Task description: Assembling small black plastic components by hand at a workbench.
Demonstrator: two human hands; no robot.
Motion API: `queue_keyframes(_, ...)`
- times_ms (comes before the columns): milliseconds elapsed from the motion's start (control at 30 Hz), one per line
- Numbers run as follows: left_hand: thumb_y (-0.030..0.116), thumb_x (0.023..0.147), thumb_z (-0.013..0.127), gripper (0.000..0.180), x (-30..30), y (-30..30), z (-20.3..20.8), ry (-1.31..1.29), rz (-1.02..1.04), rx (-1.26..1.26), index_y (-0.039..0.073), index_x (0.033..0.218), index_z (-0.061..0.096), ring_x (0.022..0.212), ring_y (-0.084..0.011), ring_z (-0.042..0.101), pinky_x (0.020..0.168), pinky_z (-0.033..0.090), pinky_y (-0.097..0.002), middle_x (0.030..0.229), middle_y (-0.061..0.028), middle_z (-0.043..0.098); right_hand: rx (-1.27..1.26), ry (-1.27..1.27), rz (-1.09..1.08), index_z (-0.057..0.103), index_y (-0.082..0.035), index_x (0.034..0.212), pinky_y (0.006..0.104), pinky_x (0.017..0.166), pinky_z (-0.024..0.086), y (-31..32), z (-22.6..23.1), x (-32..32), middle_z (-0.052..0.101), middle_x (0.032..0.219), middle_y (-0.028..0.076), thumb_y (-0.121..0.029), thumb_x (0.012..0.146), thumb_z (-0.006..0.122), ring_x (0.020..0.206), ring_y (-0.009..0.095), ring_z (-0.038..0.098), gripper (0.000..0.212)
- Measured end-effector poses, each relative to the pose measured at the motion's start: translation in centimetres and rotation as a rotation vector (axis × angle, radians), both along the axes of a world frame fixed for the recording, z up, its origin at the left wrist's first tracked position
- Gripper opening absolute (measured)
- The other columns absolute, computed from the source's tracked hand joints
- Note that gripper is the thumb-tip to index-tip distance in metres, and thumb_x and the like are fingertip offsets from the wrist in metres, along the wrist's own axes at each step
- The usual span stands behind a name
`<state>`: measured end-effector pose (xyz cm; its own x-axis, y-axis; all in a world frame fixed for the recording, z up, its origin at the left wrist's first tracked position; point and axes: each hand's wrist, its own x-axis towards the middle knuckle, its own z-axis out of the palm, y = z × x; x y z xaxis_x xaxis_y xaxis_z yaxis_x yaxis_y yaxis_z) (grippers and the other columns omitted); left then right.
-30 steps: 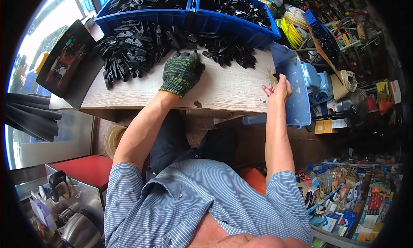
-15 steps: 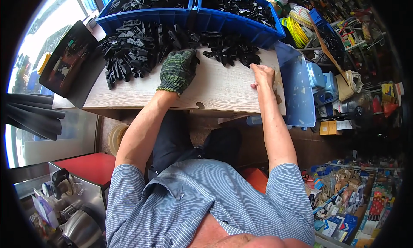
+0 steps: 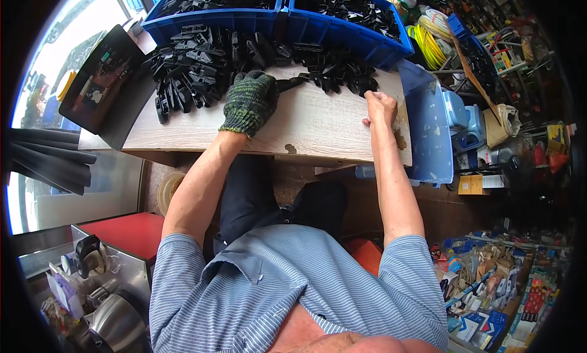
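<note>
My left hand [image 3: 249,102], in a dark green knitted glove, is closed on a slim black plastic part [image 3: 290,84] that sticks out to the right past its fingers. It is low over the wooden tabletop [image 3: 318,123], at the near edge of a heap of similar black parts [image 3: 194,62]. My bare right hand [image 3: 381,109] rests on the right side of the table with its fingers curled together. Whatever lies inside them, if anything, is hidden. Just beyond its fingertips ends a smaller heap of black parts [image 3: 336,68].
Two blue crates [image 3: 214,24] filled with black parts line the table's far side. A tablet-like screen [image 3: 101,87] leans at the left. By the right edge stands a blue plastic bin [image 3: 428,126], with a coil of yellow hose [image 3: 428,47] behind it.
My left hand has shifted slightly left across the table, and the black part now shows beyond its fingers. My right hand stays in about the same place. The whole view has shifted a little.
</note>
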<state>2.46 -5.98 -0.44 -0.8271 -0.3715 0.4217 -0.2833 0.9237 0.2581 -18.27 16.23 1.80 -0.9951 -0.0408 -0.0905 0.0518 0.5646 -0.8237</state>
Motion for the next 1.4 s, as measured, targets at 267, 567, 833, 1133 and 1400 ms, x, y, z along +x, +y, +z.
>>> queue_keyframes(267, 0.028, 0.087, 0.068, 0.023, -0.7, 1.1, 1.1, 0.134, -0.055, 0.049, 0.01, 0.101, 0.069, 0.092, -0.0374, 0.062, 0.082, 0.049, -0.0493, 0.094, -0.014, 0.068, -0.39, -0.17, 0.031, 0.064, -0.003, 0.095, 0.0325, 0.044, 0.053, 0.8, 0.4, 2.9, 0.046, 0.053, -0.001, -0.025, 0.087, 0.072, 0.037, 0.01, 0.041, 0.025)
queue_keyframes(567, 0.023, 0.093, 0.062, 0.02, -0.7, 1.8, 0.4, 0.38, -0.078, 0.092, 0.009, 0.104, 0.069, 0.088, -0.0352, 0.065, 0.078, 0.052, -0.0458, 0.093, -0.0154, 0.07, -0.512, -0.367, 0.341, 0.063, -0.003, 0.093, 0.0349, 0.042, 0.056, -2.3, 0.6, 8.0, 0.043, 0.048, -0.002, -0.027, 0.09, 0.071, 0.035, 0.009, 0.043, 0.026)
queue_keyframes(833, 0.022, 0.098, 0.06, 0.034, 1.4, 6.0, 0.4, 0.407, -0.208, 0.923, 0.003, 0.127, 0.063, 0.11, -0.0328, 0.065, 0.093, 0.051, -0.0393, 0.118, -0.0172, 0.069, -0.637, -0.303, 0.613, 0.069, -0.001, 0.102, 0.0231, 0.037, 0.039, -3.5, 0.4, 11.3, 0.052, 0.06, -0.003, -0.034, 0.089, 0.076, 0.039, 0.006, 0.043, 0.036)
queue_keyframes(1133, 0.02, 0.096, 0.061, 0.033, 1.3, 8.8, 0.6, 0.38, -0.205, 0.837, 0.006, 0.126, 0.06, 0.103, -0.0373, 0.066, 0.085, 0.053, -0.0446, 0.109, -0.0189, 0.069, -0.664, -0.23, 0.656, 0.071, -0.004, 0.1, 0.0188, 0.052, 0.033, -2.7, -0.3, 11.3, 0.049, 0.07, -0.01, -0.032, 0.093, 0.073, 0.059, 0.0, 0.037, 0.029)
queue_keyframes(1400, 0.019, 0.09, 0.065, 0.026, 1.2, 9.2, 0.5, 0.345, -0.187, 0.428, 0.011, 0.115, 0.064, 0.081, -0.0333, 0.068, 0.07, 0.053, -0.0454, 0.09, -0.0124, 0.07, -0.716, -0.197, 0.682, 0.055, -0.008, 0.08, 0.0209, 0.06, 0.029, -2.6, -0.9, 11.6, 0.04, 0.074, -0.01, -0.026, 0.099, 0.061, 0.07, 0.002, 0.033, 0.027)
